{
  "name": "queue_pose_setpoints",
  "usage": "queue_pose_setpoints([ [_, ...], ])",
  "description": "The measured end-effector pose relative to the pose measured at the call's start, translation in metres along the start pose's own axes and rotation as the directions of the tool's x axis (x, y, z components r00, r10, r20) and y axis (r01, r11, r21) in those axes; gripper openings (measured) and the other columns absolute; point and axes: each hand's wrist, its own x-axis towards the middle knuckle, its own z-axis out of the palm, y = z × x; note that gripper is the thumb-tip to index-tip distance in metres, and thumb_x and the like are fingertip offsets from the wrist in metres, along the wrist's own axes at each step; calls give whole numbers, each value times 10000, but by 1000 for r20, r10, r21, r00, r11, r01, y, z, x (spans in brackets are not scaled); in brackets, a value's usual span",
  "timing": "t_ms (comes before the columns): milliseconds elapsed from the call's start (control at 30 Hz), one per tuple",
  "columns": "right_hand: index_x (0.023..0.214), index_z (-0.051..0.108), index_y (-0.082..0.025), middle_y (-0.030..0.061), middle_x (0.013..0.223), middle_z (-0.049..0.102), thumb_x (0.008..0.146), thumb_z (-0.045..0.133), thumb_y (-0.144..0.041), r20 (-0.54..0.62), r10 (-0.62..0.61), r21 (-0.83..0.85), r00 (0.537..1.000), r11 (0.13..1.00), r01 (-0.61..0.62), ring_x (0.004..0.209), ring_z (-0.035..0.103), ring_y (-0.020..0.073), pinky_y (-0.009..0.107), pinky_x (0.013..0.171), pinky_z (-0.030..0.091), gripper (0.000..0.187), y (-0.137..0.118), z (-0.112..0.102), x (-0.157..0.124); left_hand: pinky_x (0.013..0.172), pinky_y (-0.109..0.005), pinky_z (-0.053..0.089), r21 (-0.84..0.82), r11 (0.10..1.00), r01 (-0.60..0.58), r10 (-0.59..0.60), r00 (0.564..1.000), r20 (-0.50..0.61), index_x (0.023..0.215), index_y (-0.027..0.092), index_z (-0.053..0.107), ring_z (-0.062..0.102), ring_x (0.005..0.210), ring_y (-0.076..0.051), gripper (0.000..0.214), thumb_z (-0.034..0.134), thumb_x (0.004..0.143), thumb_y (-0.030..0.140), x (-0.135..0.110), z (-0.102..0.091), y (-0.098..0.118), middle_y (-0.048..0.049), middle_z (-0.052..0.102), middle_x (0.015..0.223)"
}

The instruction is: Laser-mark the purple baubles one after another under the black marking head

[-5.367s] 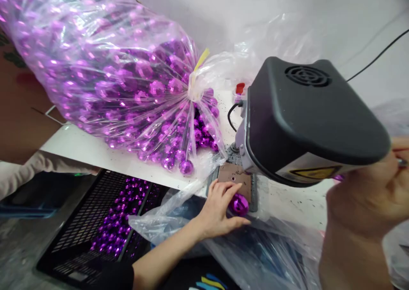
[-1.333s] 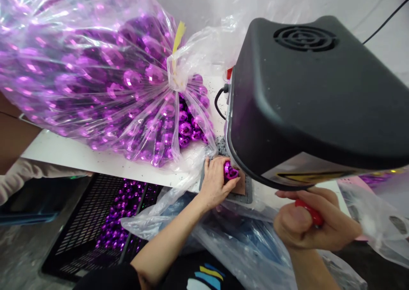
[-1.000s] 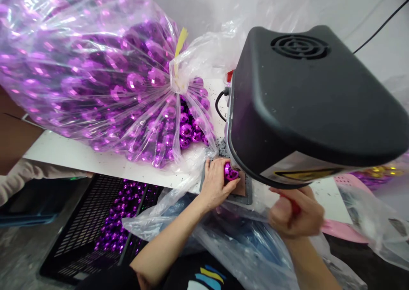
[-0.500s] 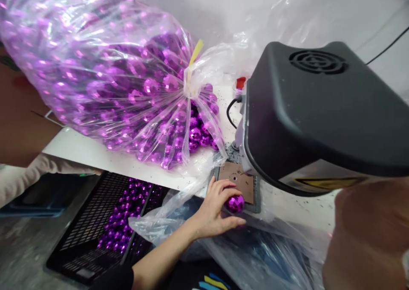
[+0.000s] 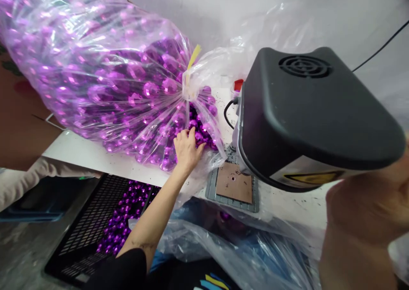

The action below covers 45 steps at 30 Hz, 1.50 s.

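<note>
My left hand (image 5: 187,147) reaches to the open mouth of a big clear bag (image 5: 96,68) of shiny purple faceted balls. Its fingers are stretched out and rest on the loose balls (image 5: 204,130) spilling from the bag. Nothing is in its grasp. To its right a brown plate in a grey frame (image 5: 234,183) lies bare under the black machine head (image 5: 313,111). My right hand (image 5: 367,204) is raised close to the camera at the right edge, just under the machine head. Its fingers are hidden.
A yellow tie (image 5: 193,57) pinches the bag. Below the white table edge stands a black crate (image 5: 83,230) holding purple balls. A loose clear bag (image 5: 243,247) hangs in front with a purple ball (image 5: 225,216) in it. Another person's sleeve (image 5: 19,183) is at the left.
My left hand has let go of the purple ball at the plate and moved up and left to the loose balls at the bag's mouth. The plate is now bare.
</note>
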Motion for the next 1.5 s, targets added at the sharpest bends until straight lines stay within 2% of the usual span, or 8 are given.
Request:
queue_pose_setpoints([
  [100, 825, 600, -117, -4, 639, 412, 973, 438, -495, -5, -51, 64, 999, 997, 51, 689, 440, 20, 240, 740, 336, 438, -5, 1, 1, 948, -437, 482, -333, 940, 79, -60, 996, 69, 1228, 209, 608, 577, 1090, -285, 522, 761, 780, 428, -27, -19, 13, -111, 558, 1188],
  [200, 820, 576, -94, -7, 657, 407, 998, 387, -479, 22, -59, 80, 998, 995, 57, 683, 420, -2, 209, 719, 322, 465, -8, 3, 6, 707, -281, 508, -715, 592, 372, -89, 912, 401, 1254, 257, 531, 604, 794, -154, 532, 735, 806, 461, -57, -31, 27, -23, 607, 984],
  [300, 803, 560, -73, -4, 673, 393, 984, 426, -475, 29, -54, 113, 998, 992, 50, 676, 392, -8, 179, 645, 277, 461, -7, 8, 16, 579, -213, 449, -732, 277, 623, 35, 755, 655, 1278, 256, 522, 555, 656, -102, 610, 799, 754, 401, -77, -25, 35, 9, 610, 883],
  [400, 779, 544, -66, -15, 654, 357, 951, 506, -433, 58, -6, 147, 998, 989, -2, 653, 357, -17, 164, 622, 259, 408, -3, 15, 26, 613, -214, 483, -692, 167, 702, 87, 689, 720, 1270, 234, 578, 586, 702, -109, 546, 747, 808, 472, -86, -10, 37, -21, 639, 944],
  [667, 776, 511, -79, -15, 668, 333, 951, 501, -396, 76, 30, 155, 997, 987, -42, 637, 323, -22, 154, 596, 238, 362, -3, 20, 30, 720, -281, 530, -683, 452, 574, -64, 784, 617, 1274, 203, 637, 645, 770, -175, 518, 677, 862, 515, -92, 11, 39, -29, 712, 913],
  [1000, 777, 527, -78, -1, 676, 340, 953, 499, -390, 75, 43, 134, 996, 990, -53, 683, 354, -1, 184, 619, 227, 360, -9, 20, 31, 1048, -462, 483, -656, 724, 212, 124, 896, 426, 1291, 226, 613, 624, 1163, -277, 437, 651, 905, 430, -104, 27, 43, -97, 684, 1250],
  [1233, 781, 514, -82, -12, 659, 329, 957, 485, -424, 85, 24, 138, 996, 990, -35, 650, 324, -8, 182, 609, 228, 386, -6, 19, 31, 1104, -523, 412, -503, 856, -120, 325, 882, 342, 1284, 208, 588, 559, 1249, -303, 391, 624, 926, 359, -113, 27, 53, -125, 626, 1329],
  [1500, 778, 520, -70, -19, 657, 327, 956, 487, -439, 81, -4, 158, 997, 987, -8, 654, 307, -8, 182, 632, 217, 412, -1, 21, 29, 1170, -531, 350, -509, 858, -68, 322, 843, 430, 1272, 210, 581, 547, 1272, -279, 395, 597, 936, 418, -114, 28, 58, -121, 632, 1303],
])
